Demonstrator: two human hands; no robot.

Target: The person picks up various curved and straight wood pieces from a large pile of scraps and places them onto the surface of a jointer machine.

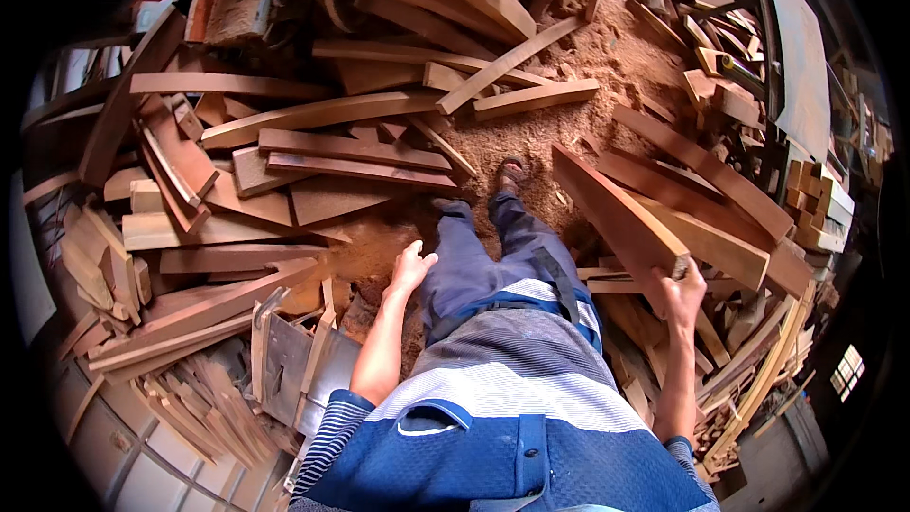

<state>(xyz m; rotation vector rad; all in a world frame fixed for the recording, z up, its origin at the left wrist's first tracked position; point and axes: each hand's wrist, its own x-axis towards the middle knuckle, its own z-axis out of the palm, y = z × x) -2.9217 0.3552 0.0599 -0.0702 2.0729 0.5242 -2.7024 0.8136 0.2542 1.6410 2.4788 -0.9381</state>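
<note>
Sawdust [531, 133] covers the floor between heaps of reddish-brown offcuts, and the person stands in it, one sandalled foot [510, 173] forward, legs in blue trousers [474, 265].

The right hand [680, 292] is raised at the person's right side, its grip closed around the near end of a long wooden plank [616, 213]. The plank slopes away from the hand toward the upper left, its far end hanging over the sawdust just right of the foot. It lies in front of a stack of similar boards [701, 171] that lean in the same direction on the right.

The left hand [409, 268] hangs low beside the left thigh, fingers loosely spread and open, holding nothing; it looks close to the trousers, though whether it touches them cannot be told.

To the left, a wide jumble of planks and strips [284, 161] lies criss-crossed on the floor. Below the left forearm stands a grey metal machine part [284, 370], with a bundle of thin wooden slats [204, 403] just left of it. At the far right, small pale wooden blocks [815, 199] are stacked.
</note>
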